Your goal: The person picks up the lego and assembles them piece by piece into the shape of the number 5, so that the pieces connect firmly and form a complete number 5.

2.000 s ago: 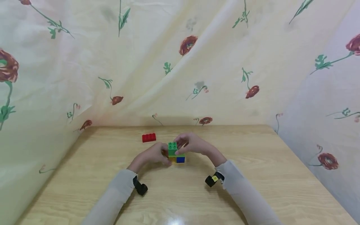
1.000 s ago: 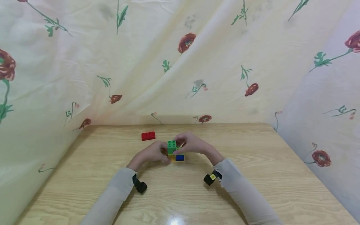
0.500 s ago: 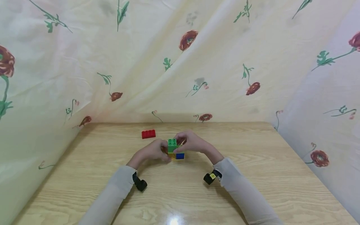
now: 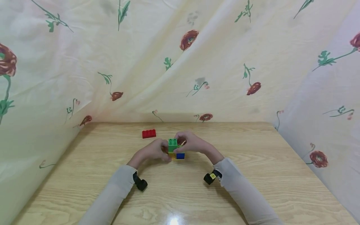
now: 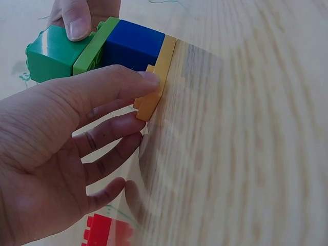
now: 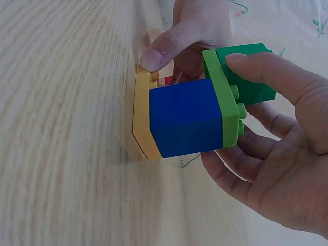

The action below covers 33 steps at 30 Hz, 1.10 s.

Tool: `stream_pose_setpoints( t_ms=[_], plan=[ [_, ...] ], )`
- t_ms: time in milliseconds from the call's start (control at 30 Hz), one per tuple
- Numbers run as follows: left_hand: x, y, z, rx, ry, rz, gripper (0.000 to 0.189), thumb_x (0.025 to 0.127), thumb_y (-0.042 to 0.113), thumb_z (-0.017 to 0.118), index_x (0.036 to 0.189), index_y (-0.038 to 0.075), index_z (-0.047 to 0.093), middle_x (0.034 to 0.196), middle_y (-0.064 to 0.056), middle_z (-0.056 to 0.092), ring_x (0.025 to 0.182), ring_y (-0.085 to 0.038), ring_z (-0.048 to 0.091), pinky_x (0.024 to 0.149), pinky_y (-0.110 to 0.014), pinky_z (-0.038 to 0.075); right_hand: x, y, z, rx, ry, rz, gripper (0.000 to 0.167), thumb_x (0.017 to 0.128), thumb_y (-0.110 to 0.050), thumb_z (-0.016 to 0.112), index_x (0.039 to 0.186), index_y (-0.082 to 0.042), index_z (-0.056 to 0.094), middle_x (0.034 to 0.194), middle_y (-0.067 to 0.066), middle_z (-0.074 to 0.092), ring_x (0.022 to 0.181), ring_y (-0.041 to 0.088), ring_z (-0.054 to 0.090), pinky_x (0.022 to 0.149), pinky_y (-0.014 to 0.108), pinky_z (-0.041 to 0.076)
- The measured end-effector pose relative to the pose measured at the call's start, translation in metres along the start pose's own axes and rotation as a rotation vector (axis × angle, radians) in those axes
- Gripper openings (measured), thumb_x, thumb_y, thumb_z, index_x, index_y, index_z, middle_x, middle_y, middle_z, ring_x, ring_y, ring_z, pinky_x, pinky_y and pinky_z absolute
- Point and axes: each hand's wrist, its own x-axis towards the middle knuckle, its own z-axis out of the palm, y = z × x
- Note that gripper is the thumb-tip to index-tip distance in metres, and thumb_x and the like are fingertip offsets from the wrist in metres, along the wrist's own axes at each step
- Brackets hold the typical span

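A small stack of toy building bricks stands on the table between the hands. Its base is a thin yellow-orange plate (image 5: 166, 59), with a blue brick (image 6: 187, 118) on one end. Across the blue brick lies a lime-green plate (image 6: 220, 89), which overhangs to one side and carries a dark green brick (image 4: 172, 146). My left hand (image 4: 153, 150) pinches the exposed end of the yellow-orange plate between thumb and fingers. The right hand (image 4: 194, 144) holds the dark green brick, its thumb on the near face and its fingers behind, partly hidden.
Behind and left of the stack, a red brick (image 4: 149, 134) lies by itself on the wooden table (image 4: 239, 143). Floral cloth (image 4: 140, 62) hangs along the back and both sides. A dark wrist camera is strapped to each wrist.
Only the head view has shifted slightly. Both hands keep the same hold on the stack, and the red brick stays where it was.
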Motion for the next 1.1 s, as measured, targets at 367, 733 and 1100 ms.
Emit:
stream_pose_setpoints(
  t_ms=[367,733,1100],
  plan=[
    [0.0003,-0.001,-0.0004,-0.007,0.005,-0.002,0.024,0.079,0.01,0.087,0.1,0.007,0.075,0.095,-0.002,0.073,0.087,-0.014,0.063,0.083,-0.028,0.053,0.0007,0.0049,0.0,0.051,-0.015,-0.031,0.023,0.088,-0.006,0.078,0.105,-0.004,0.063,0.104,0.012,0.072,0.094,0.02,0.068,0.086,0.033,0.058],
    [0.0016,-0.0031,0.0013,-0.011,0.0,0.006,0.025,0.079,0.01,0.087,0.102,0.008,0.075,0.097,-0.001,0.073,0.087,-0.013,0.064,0.082,-0.028,0.054,-0.0012,0.0032,0.0002,0.017,-0.022,-0.02,0.022,0.089,-0.01,0.078,0.105,-0.007,0.062,0.107,0.009,0.072,0.098,0.02,0.069,0.089,0.035,0.057],
    [0.0009,-0.0035,-0.0002,-0.021,0.002,0.015,0.025,0.079,0.009,0.087,0.101,0.007,0.075,0.096,-0.003,0.073,0.086,-0.013,0.064,0.08,-0.028,0.054,0.0008,0.0047,0.0011,0.069,-0.024,-0.044,0.021,0.089,-0.006,0.077,0.104,-0.008,0.062,0.104,0.008,0.072,0.098,0.022,0.069,0.085,0.033,0.057]
  ],
)
